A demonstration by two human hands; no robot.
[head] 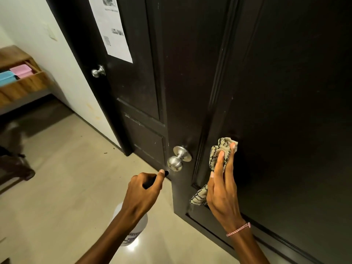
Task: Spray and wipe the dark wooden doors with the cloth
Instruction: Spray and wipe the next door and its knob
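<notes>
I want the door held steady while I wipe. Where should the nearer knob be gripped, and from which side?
Grip the ball end of the knob, ahead of its narrow neck and round plate. It juts straight out of the door, so probably come head-on from the room side. The left hand is nearest but holds the spray bottle.

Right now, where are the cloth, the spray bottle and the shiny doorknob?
cloth (222, 143): head view, bunched top end.
spray bottle (139, 225): head view, clear body.
doorknob (174, 163): head view, round front ball.
</notes>
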